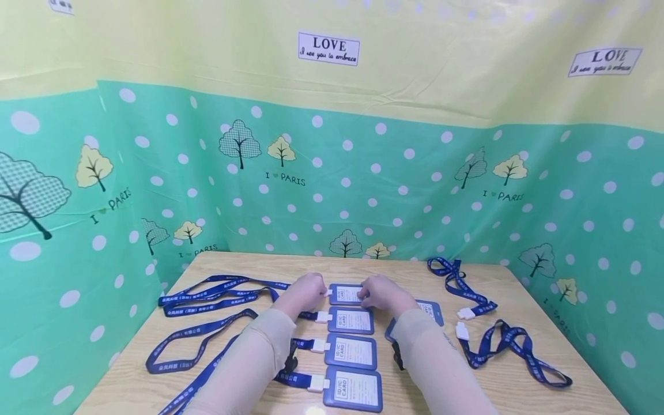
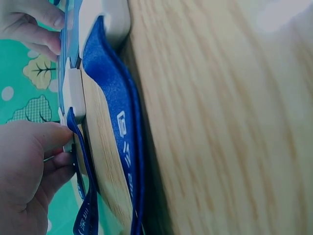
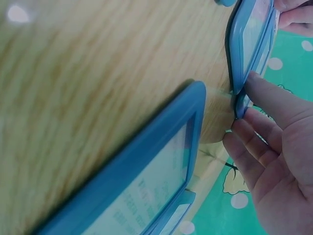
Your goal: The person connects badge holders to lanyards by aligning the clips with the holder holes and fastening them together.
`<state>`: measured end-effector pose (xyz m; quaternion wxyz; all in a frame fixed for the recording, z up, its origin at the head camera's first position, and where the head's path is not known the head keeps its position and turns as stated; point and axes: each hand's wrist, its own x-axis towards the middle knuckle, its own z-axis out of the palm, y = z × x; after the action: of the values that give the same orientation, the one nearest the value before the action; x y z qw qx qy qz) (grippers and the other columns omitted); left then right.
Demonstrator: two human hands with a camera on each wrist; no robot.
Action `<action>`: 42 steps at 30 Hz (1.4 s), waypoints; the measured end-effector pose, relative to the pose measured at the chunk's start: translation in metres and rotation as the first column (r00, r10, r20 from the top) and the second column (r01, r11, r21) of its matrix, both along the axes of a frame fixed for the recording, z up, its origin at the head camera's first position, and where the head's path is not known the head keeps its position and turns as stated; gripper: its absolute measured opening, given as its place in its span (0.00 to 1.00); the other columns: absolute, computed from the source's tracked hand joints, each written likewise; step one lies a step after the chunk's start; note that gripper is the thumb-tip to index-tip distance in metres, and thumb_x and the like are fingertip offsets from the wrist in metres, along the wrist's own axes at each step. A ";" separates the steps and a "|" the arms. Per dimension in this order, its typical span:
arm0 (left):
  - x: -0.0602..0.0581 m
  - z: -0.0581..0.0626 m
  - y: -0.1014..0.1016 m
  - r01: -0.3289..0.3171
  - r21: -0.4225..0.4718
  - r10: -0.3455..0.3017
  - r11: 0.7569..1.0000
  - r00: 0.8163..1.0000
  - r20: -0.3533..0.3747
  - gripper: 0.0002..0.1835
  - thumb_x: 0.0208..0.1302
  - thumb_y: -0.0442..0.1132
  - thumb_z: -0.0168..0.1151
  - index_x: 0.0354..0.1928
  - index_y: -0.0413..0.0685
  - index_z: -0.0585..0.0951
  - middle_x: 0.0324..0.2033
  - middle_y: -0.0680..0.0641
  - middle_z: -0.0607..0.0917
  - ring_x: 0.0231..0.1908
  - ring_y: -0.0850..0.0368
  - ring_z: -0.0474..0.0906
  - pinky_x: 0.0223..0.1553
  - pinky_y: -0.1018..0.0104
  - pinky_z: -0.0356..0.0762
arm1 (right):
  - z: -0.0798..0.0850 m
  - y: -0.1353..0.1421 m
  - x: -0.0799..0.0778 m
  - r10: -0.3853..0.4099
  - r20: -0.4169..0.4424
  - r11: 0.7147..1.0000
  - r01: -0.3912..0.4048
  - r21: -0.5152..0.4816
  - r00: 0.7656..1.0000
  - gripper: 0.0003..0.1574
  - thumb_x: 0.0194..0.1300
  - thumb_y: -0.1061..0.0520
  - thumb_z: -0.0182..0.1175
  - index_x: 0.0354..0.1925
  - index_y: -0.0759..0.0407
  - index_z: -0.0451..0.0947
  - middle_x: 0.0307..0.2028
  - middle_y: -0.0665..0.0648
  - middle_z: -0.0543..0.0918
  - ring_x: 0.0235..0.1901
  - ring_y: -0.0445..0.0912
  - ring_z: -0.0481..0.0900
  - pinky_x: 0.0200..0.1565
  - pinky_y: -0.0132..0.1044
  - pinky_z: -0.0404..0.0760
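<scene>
Blue ID card holders, several in a column, lie along the middle of the table. My left hand [image 1: 306,293] is at the left end of the farthest card holder [image 1: 344,294], thumb and fingers pinching its white lanyard clip [image 1: 328,292]. At that holder's right end my right hand [image 1: 383,294] pinches the edge between thumb and fingers, seen also in the right wrist view as a hand [image 3: 288,152]. Nearer card holders [image 1: 351,351] have white clips [image 1: 317,346] and blue lanyards [image 1: 189,331] leading left. A loose card holder [image 1: 437,314] sits partly hidden behind my right forearm.
On the right lie two blue lanyards, one farther back [image 1: 459,282] and one nearer [image 1: 519,340], each with a white clip. The wooden table [image 1: 399,265] meets a green and yellow printed curtain [image 1: 311,190] at its back and sides.
</scene>
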<state>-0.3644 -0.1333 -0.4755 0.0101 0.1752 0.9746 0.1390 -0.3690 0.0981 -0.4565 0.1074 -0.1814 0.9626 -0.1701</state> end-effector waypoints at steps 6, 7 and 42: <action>0.001 -0.001 0.001 -0.009 0.014 0.009 1.000 1.000 0.027 0.07 0.70 0.36 0.62 0.40 0.45 0.89 0.35 0.50 0.83 0.36 0.56 0.80 0.49 0.58 0.83 | -0.001 -0.001 -0.001 -0.003 0.012 1.000 0.003 0.004 1.000 0.13 0.62 0.56 0.73 0.46 0.48 0.90 0.62 0.58 0.80 0.66 0.58 0.73 0.66 0.55 0.72; 0.001 -0.001 0.001 -0.009 0.016 0.009 1.000 1.000 0.029 0.08 0.70 0.36 0.62 0.40 0.45 0.89 0.35 0.51 0.83 0.35 0.56 0.80 0.49 0.58 0.83 | -0.001 -0.001 -0.001 -0.006 0.014 1.000 0.005 0.008 1.000 0.13 0.62 0.56 0.73 0.46 0.48 0.90 0.61 0.58 0.81 0.65 0.58 0.73 0.65 0.55 0.72; 0.008 0.004 0.006 -0.054 0.027 0.052 0.998 0.997 0.053 0.09 0.67 0.32 0.62 0.37 0.45 0.91 0.38 0.49 0.85 0.34 0.56 0.78 0.46 0.59 0.83 | 0.001 -0.001 -0.001 -0.016 0.017 1.000 0.016 0.017 1.000 0.13 0.61 0.56 0.74 0.46 0.49 0.90 0.59 0.57 0.82 0.63 0.57 0.75 0.64 0.53 0.74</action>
<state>-0.3560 -0.1268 -0.4717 0.0293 0.1458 0.9762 0.1577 -0.3704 0.0967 -0.4553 0.1155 -0.1716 0.9644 -0.1646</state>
